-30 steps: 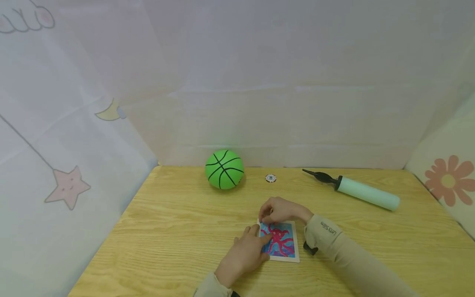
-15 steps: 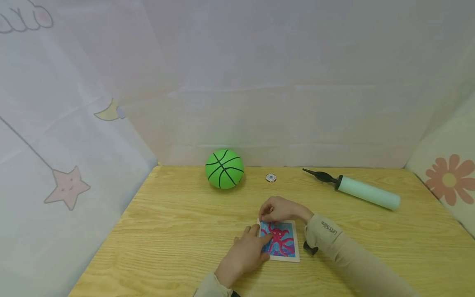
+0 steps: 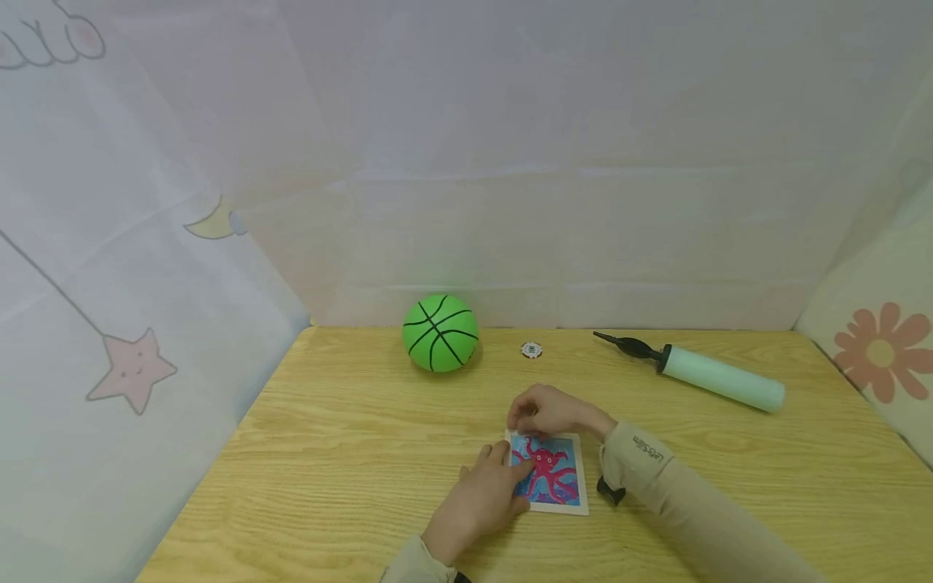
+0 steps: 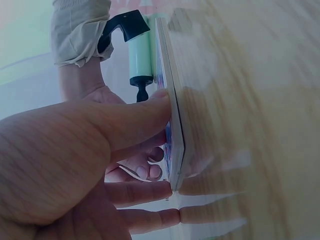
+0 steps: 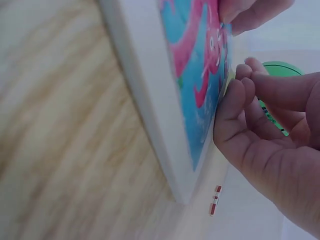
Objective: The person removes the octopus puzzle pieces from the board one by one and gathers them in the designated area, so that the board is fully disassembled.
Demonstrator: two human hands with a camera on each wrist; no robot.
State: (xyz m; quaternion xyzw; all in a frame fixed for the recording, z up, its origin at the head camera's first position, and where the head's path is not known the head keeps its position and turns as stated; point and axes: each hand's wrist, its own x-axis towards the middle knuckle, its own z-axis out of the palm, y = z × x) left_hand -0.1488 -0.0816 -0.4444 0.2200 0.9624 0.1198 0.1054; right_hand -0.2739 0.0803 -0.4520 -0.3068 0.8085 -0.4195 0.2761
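"Pale cloth (image 3: 466, 162) hangs behind the wood-grain table (image 3: 328, 470). Where's the octopus picture (image 3: 560, 483) on your screen?"

"Low in the head view, just right of the middle, flat on the table."

"And the hands?"

"I see the left hand (image 3: 481, 494) on its left side, fingers straight, pressing but not gripping. The right hand (image 3: 548, 411) makes a tight pinch at the top left corner. It seems to hold a thin pale sliver (image 5: 229, 81), but I can't tell what that is."

"What could go wrong?"

"If the left hand pressed too softly, a tug could make the picture slide. If the pinch pulled too hard, the sliver could bend or rip. The hands are close, so they could bump."

"Any words?"

"I can read 'Let's Slim' on the right sleeve (image 3: 700, 506). The poker chip (image 3: 531, 350), near the middle of the frame, has marks too small for me. The green toy basketball (image 3: 440, 334), to its left, has print I can't read."
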